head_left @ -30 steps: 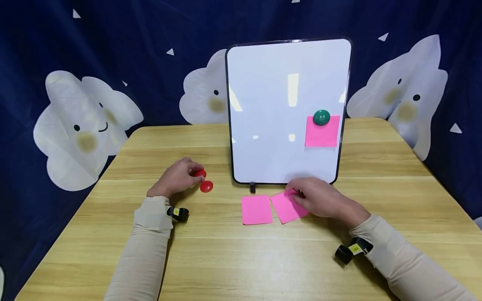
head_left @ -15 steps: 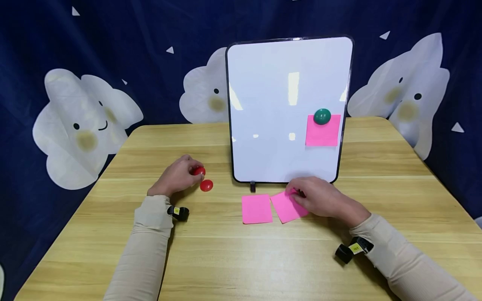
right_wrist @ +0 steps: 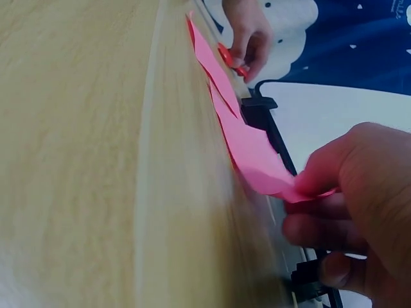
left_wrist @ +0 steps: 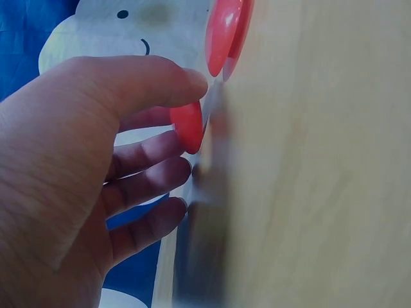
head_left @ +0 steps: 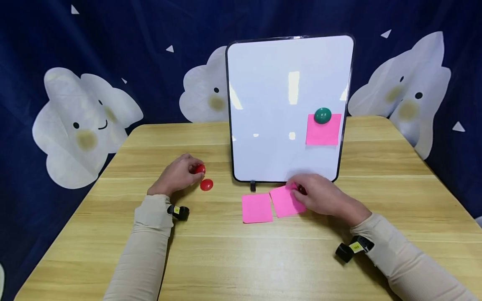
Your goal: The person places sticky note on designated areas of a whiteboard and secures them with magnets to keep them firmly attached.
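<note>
Three views: one high and wide, two low and close at the wrists.
The head view looks forward and down from the near side, over the table (head_left: pixel 241 259) to the whiteboard (head_left: pixel 271 121) and the far curtain (head_left: pixel 158 25). The left wrist view, turned sideways, sits low behind the left grip (left_wrist: pixel 70 160), very near it, and faces the smiling cloud (left_wrist: pixel 96 38) at far left. The right wrist view, also sideways, looks past the right grip (right_wrist: pixel 376 199) leftward along the pink notes (right_wrist: pixel 250 147). All three share the left grip, distant in the last.

Navy curtain (head_left: pixel 158 90), white clouds (head_left: pixel 69 113), small white triangles (head_left: pixel 170 49), light wood-grained table (head_left: pixel 241 263) before it
</note>
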`<action>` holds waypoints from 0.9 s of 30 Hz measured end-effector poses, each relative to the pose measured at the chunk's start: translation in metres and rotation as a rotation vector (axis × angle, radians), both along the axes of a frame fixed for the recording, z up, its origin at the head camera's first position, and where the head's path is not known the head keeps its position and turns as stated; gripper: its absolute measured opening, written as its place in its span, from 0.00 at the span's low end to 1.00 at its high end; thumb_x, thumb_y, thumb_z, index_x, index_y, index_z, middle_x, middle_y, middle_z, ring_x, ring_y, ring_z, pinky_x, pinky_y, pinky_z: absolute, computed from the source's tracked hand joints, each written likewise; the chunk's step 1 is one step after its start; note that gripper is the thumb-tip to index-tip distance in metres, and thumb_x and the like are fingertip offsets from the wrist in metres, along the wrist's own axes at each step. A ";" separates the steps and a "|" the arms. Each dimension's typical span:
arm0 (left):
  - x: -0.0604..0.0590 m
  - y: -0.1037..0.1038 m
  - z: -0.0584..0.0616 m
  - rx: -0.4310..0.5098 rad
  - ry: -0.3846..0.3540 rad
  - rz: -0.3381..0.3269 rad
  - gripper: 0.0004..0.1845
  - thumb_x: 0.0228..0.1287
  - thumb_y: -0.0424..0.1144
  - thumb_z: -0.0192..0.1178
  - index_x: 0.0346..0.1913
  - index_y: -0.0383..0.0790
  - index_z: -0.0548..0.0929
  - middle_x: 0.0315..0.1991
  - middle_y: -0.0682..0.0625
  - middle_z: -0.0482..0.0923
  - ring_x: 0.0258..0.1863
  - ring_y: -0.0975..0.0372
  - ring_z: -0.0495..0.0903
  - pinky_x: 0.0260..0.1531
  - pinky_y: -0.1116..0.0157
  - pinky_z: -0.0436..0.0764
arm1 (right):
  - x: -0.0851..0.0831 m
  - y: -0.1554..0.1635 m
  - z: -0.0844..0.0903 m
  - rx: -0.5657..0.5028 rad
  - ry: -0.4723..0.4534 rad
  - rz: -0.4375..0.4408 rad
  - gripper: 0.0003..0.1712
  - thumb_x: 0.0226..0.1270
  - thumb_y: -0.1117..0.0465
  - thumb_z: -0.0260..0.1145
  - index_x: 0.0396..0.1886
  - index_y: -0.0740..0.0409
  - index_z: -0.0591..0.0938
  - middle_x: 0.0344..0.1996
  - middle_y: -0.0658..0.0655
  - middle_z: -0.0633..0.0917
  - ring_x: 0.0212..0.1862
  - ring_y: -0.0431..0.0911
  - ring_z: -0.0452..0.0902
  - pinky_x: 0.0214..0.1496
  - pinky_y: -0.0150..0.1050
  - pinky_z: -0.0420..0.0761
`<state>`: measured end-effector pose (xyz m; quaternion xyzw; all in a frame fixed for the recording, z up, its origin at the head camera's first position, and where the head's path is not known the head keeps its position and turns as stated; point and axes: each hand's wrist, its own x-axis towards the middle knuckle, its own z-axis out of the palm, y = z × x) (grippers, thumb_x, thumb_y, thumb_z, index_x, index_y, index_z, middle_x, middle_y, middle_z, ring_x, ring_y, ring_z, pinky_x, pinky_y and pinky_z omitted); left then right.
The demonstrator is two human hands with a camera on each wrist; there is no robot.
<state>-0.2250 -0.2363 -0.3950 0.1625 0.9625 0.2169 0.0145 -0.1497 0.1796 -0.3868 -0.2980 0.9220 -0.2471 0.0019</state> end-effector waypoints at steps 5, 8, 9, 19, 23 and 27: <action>0.000 0.000 0.001 -0.006 0.000 0.003 0.18 0.62 0.43 0.68 0.52 0.39 0.85 0.47 0.47 0.77 0.44 0.54 0.77 0.48 0.53 0.79 | -0.001 0.001 0.001 -0.041 0.039 -0.024 0.09 0.66 0.66 0.68 0.45 0.56 0.84 0.32 0.46 0.79 0.36 0.43 0.72 0.39 0.40 0.76; 0.000 0.000 0.000 -0.010 -0.003 0.006 0.17 0.62 0.43 0.68 0.52 0.39 0.85 0.47 0.47 0.77 0.44 0.54 0.77 0.48 0.53 0.78 | -0.001 0.001 0.000 -0.055 0.060 -0.032 0.10 0.66 0.66 0.69 0.46 0.56 0.83 0.34 0.47 0.80 0.36 0.43 0.72 0.40 0.41 0.76; 0.000 0.000 0.000 -0.010 -0.003 0.007 0.17 0.62 0.43 0.68 0.52 0.39 0.85 0.47 0.47 0.77 0.44 0.54 0.77 0.48 0.53 0.78 | -0.001 0.001 0.000 -0.061 0.069 -0.035 0.10 0.65 0.66 0.69 0.45 0.57 0.83 0.35 0.47 0.81 0.37 0.43 0.72 0.40 0.41 0.76; 0.000 -0.002 -0.002 -0.015 0.004 0.028 0.16 0.62 0.45 0.69 0.50 0.40 0.86 0.46 0.47 0.78 0.43 0.54 0.77 0.46 0.54 0.78 | 0.000 0.001 -0.003 -0.148 0.158 -0.051 0.10 0.62 0.68 0.72 0.42 0.56 0.83 0.33 0.48 0.81 0.34 0.44 0.72 0.36 0.39 0.76; -0.001 -0.003 -0.003 -0.008 0.007 0.035 0.17 0.62 0.45 0.69 0.50 0.41 0.86 0.46 0.47 0.78 0.43 0.54 0.77 0.46 0.53 0.77 | -0.001 0.003 -0.004 -0.194 0.203 -0.067 0.11 0.62 0.68 0.72 0.43 0.57 0.83 0.30 0.47 0.79 0.31 0.43 0.71 0.33 0.37 0.75; -0.002 -0.002 -0.005 0.009 0.007 0.035 0.16 0.62 0.46 0.69 0.49 0.42 0.86 0.45 0.48 0.78 0.43 0.54 0.77 0.47 0.54 0.76 | -0.001 0.004 -0.005 -0.254 0.277 -0.090 0.13 0.61 0.70 0.72 0.46 0.61 0.82 0.28 0.48 0.78 0.30 0.42 0.71 0.31 0.36 0.74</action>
